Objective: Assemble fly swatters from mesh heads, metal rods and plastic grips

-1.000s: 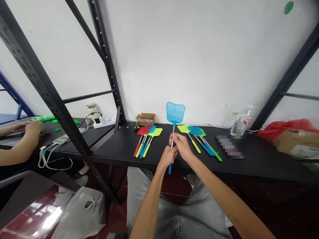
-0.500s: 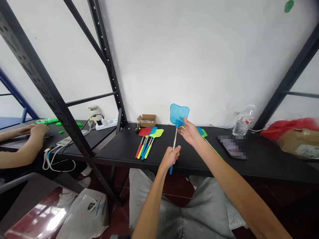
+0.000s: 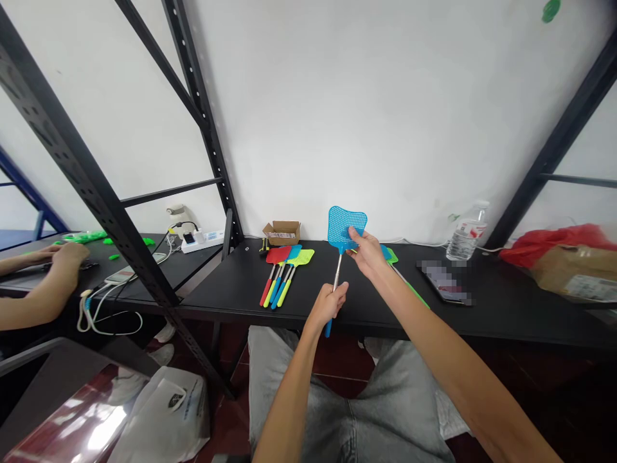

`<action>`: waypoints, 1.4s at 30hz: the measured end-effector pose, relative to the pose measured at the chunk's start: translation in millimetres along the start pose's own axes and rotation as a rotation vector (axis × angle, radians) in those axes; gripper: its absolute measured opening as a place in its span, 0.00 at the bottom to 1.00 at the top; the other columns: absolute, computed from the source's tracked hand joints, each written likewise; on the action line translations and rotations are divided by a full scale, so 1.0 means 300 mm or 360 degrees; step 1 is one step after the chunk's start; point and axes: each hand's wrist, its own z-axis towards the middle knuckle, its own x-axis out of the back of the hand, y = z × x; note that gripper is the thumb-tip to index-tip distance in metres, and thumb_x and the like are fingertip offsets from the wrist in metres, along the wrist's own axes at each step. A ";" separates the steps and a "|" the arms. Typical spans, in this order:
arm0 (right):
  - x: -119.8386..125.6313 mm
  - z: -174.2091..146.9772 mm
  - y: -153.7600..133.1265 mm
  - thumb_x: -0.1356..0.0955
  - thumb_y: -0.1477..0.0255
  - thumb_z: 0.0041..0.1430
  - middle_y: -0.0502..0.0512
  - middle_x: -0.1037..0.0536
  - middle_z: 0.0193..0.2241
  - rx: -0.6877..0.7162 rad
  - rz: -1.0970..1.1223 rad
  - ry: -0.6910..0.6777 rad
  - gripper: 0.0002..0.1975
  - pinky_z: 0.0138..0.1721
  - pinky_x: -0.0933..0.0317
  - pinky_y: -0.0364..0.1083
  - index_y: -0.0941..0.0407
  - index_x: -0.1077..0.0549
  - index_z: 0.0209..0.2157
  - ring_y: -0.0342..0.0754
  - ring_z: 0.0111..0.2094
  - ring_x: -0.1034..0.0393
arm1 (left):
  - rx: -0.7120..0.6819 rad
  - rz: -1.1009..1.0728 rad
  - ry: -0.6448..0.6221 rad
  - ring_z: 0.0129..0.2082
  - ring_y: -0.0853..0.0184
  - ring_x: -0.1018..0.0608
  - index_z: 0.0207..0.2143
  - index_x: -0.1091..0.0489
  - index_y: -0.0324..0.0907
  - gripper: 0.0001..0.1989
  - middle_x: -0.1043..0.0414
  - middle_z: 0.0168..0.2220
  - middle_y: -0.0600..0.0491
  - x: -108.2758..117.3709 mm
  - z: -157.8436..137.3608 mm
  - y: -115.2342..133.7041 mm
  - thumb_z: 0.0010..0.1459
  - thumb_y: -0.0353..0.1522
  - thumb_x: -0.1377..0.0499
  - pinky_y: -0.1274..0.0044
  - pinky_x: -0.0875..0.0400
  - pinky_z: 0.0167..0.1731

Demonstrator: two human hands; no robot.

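A blue fly swatter (image 3: pixel 341 226) with a metal shaft is held up above the front of the black table. My left hand (image 3: pixel 328 303) is closed around it where the shaft meets the blue handle. My right hand (image 3: pixel 367 251) pinches the lower right edge of its mesh head, thumb on the near face. To the left, several fly swatters (image 3: pixel 284 273) in red, blue and yellow-green lie fanned side by side. Behind my right hand and forearm lie more swatters (image 3: pixel 393 257), one blue and one green, partly hidden.
A small open cardboard box (image 3: pixel 282 233) stands against the wall. On the right are a phone (image 3: pixel 446 283), a water bottle (image 3: pixel 466 233) and a red bag (image 3: pixel 559 243) by a brown package (image 3: pixel 573 273). A metal post (image 3: pixel 96 173) rises at left, beyond which another person's arms (image 3: pixel 43 289) rest on a table.
The swatter's head has turned to face me more squarely and sits slightly lower. My right thumb has moved onto the mesh. The camera view has shifted slightly.
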 end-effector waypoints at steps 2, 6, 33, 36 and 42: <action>0.006 -0.025 0.025 0.24 0.56 0.40 0.50 0.22 0.28 -0.0007 -0.0065 -0.0013 0.20 0.25 0.41 0.42 0.54 0.28 0.30 0.43 0.25 0.32 | 0.0003 -0.0001 0.0008 0.10 0.76 0.43 0.14 0.50 0.43 0.29 0.52 0.10 0.60 0.000 -0.003 0.005 0.61 0.51 0.52 0.79 0.46 0.17; 0.010 -0.063 0.070 0.25 0.54 0.42 0.51 0.23 0.27 0.0030 -0.0047 0.0053 0.20 0.25 0.41 0.43 0.54 0.29 0.29 0.43 0.24 0.32 | 0.0030 0.0022 -0.0005 0.11 0.76 0.43 0.14 0.50 0.43 0.29 0.52 0.10 0.60 0.000 -0.008 0.014 0.60 0.51 0.51 0.79 0.46 0.17; 0.307 0.159 0.114 0.30 0.69 0.51 0.69 0.21 0.40 0.0028 -0.2211 0.0374 0.12 0.42 0.39 0.52 0.58 0.20 0.37 0.62 0.46 0.28 | -0.0173 0.0284 0.0317 0.21 0.74 0.27 0.47 0.28 0.41 0.16 0.28 0.33 0.54 -0.023 0.024 -0.021 0.59 0.37 0.47 0.80 0.34 0.27; 0.305 0.140 0.111 0.33 0.70 0.54 0.68 0.22 0.44 0.0027 -0.2494 0.0341 0.16 0.42 0.38 0.52 0.56 0.22 0.45 0.62 0.47 0.28 | -0.0235 0.0466 0.0399 0.25 0.72 0.26 0.45 0.27 0.42 0.15 0.27 0.34 0.53 -0.026 0.023 -0.024 0.59 0.33 0.48 0.79 0.33 0.30; 0.284 0.017 0.125 0.36 0.68 0.60 0.59 0.20 0.42 0.0278 -0.2498 0.0119 0.16 0.41 0.38 0.48 0.53 0.23 0.46 0.57 0.44 0.27 | -0.0144 0.1588 0.0857 0.45 0.57 0.28 0.44 0.26 0.42 0.14 0.28 0.43 0.45 0.081 0.028 0.014 0.56 0.29 0.45 0.68 0.38 0.46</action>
